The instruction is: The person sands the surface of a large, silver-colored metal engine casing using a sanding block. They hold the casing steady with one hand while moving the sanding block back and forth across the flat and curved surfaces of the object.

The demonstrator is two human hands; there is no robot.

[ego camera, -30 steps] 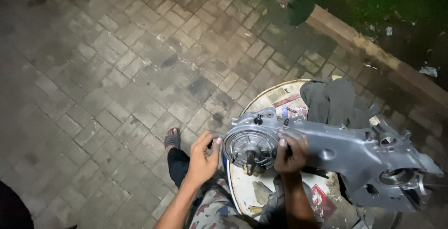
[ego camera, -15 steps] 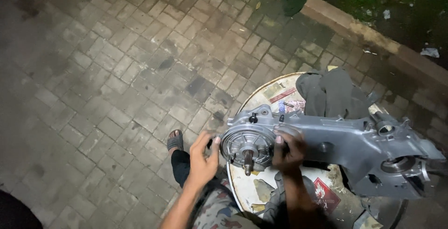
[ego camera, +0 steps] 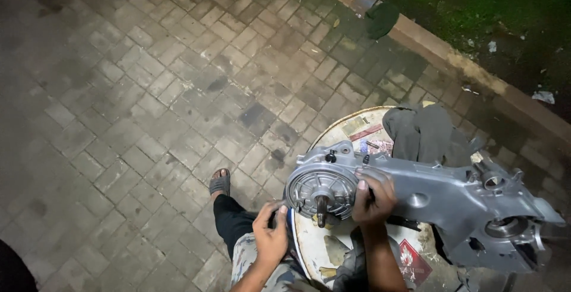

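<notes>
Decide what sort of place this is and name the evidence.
Probably an outdoor yard used for repair work at night: brick paving, a kerb edging grass, and a grey engine casing lying on a round drum top.

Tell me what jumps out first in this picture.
A big grey engine casing lies across a round drum top at lower right, its finned round cover facing the person. The right hand grips the casing beside that cover; the left hand is at the cover's lower left edge.
</notes>
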